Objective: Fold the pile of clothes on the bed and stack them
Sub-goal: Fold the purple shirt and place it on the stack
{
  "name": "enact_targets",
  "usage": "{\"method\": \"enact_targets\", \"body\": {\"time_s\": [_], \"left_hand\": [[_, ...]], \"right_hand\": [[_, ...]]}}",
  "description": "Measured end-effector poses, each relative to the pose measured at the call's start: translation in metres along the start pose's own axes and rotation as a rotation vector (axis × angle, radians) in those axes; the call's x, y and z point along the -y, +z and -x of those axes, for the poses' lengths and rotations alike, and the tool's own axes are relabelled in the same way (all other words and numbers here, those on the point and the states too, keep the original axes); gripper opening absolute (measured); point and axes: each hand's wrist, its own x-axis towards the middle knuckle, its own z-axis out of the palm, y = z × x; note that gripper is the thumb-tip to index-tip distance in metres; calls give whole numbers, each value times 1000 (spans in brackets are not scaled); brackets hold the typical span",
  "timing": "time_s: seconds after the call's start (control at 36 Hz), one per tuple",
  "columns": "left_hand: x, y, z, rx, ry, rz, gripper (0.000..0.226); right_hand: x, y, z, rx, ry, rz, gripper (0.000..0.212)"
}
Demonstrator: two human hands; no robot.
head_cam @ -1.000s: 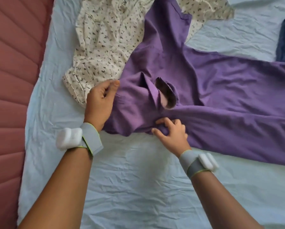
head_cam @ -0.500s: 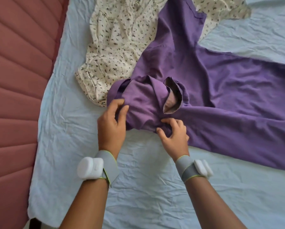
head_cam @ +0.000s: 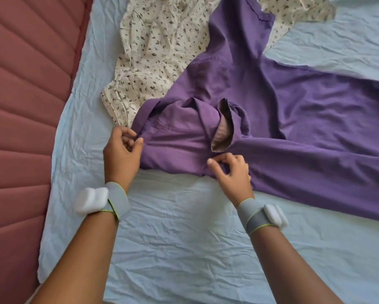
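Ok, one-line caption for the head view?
Both hands, left hand and right hand, pinch the purple trousers lying over a floral garment.

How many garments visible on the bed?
2. Purple garment spread centre-right, pinched by the left hand and right hand; floral garment partly under it, upper left. More may lie off-frame.

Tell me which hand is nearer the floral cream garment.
Left. The left hand pinches the purple garment edge right beside the floral cream garment hem; the right hand grips purple fabric farther away.
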Motion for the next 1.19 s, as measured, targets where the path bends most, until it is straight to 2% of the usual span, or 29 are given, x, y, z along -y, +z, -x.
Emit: {"method": "enact_targets", "body": {"time_s": [0.11, 0.19, 0.25, 0.33, 0.42, 0.47, 0.53, 0.56, 0.61, 0.67, 0.69, 0.72, 0.75, 0.81, 0.89, 0.94, 0.97, 1.0, 1.06, 1.11, 1.14, 1.19], "left_hand": [[-18, 16, 7, -119, 241, -200, 26], [-43, 32, 11, -97, 342, -106, 15], [-56, 45, 16, 44, 228, 89, 7], [-63, 67, 20, 309, -112, 288, 22], [-74, 76, 24, 458, -287, 372, 43], [-81, 77, 24, 554, -444, 490, 55], [-77, 80, 23, 652, -577, 633, 60], [-76, 79, 23, 669, -635, 710, 61], [-70, 85, 21, 620, -678, 755, 57], [-65, 88, 21, 524, -621, 765, 25], [-65, 87, 20, 511, -563, 756, 23], [-63, 86, 19, 519, -524, 738, 35], [-63, 84, 18, 538, -475, 714, 44], [-60, 81, 16, 563, -442, 668, 49], [-55, 82, 17, 582, -473, 673, 46], [-57, 81, 19, 598, -482, 681, 44], [-56, 81, 22, 609, -491, 677, 44], [-55, 82, 23, 614, -493, 668, 45], [-58, 83, 24, 609, -473, 655, 48], [-64, 81, 18, 546, -431, 682, 52], [-67, 81, 13, 489, -413, 720, 57], [-70, 78, 0, 360, -369, 807, 61]], "right_hand": [[21, -3, -9, -168, 174, -454, 49], [32, -5, -20, -187, 249, -496, 48], [36, -1, -28, -131, 294, -515, 35], [43, 1, -31, -85, 344, -685, 16], [58, -8, -17, -84, 314, -1093, 13], [64, -11, -2, -12, 338, -1432, 9], [63, -3, 20, 111, 418, -1604, 17], [60, 4, 32, 178, 474, -1574, 20], [51, 18, 52, 299, 582, -1338, 15], [37, 28, 60, 295, 614, -1013, 12], [30, 28, 58, 196, 600, -897, 18], [25, 24, 54, 55, 557, -820, 28], [24, 18, 47, -102, 478, -756, 38], [26, 2, 31, -363, 271, -610, 42], [29, -18, -2, -515, 30, -435, 44], [34, -26, -25, -445, 7, -205, 61], [36, -27, -34, -347, 33, -107, 65], [37, -29, -43, -231, 63, -21, 64], [41, -37, -58, -21, 95, 118, 43], [44, -48, -68, -28, 63, 102, 11], [44, -53, -72, -77, 32, -11, 5], [46, -63, -67, -192, -41, -391, 12]]}}
